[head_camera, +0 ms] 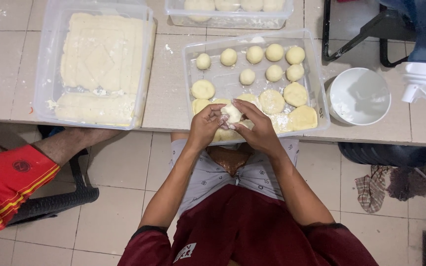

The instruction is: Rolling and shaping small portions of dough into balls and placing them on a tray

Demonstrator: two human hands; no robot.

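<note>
Dough piece [232,113] sits between our hands at the near edge of the clear tray [316,81]; our left hand [204,125] and right hand [258,127] are pressed together, both closed on it. In the tray lie round balls [274,52] at the far side and flatter discs [271,101] nearer. To the left a clear tub [43,74] holds a pale dough slab [102,56]. To the right stands a white bowl [360,95]. Another clear tub [228,19] lies beyond.
</note>
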